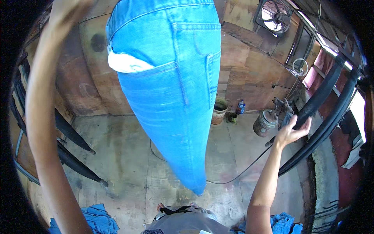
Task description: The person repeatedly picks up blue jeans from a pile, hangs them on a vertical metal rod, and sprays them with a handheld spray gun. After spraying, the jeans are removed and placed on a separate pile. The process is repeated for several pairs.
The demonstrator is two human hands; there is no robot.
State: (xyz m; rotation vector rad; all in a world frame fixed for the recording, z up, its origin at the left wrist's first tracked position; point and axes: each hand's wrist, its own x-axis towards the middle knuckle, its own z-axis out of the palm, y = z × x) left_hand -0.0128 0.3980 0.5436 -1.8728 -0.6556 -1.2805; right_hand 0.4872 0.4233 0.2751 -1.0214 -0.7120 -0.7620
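A pair of blue jeans (pixel 167 85) hangs upright in front of me, filled out and tapering down to the hems. White cloth (pixel 126 63) shows in a pocket opening on its left side. My left hand (pixel 72 7) is raised to the top edge, blurred and cut off, so its fingers do not show clearly. Off to the right, my right hand (pixel 292 134) has thumb and fingers apart and holds nothing visible. It is close to a grey metal canister (pixel 266 123) with a spray-gun-like fitting (pixel 283 107), and a black padded tube (pixel 321 93) passes behind the fingers.
More black padded tubes (pixel 80 165) jut in from the left. A thin dark hose (pixel 243 171) crosses the floor. By the back wall stand a bucket (pixel 219 111) and a blue bottle (pixel 240 106). Blue garments (pixel 97 218) lie at the lower left; a fan (pixel 276 16) is high up.
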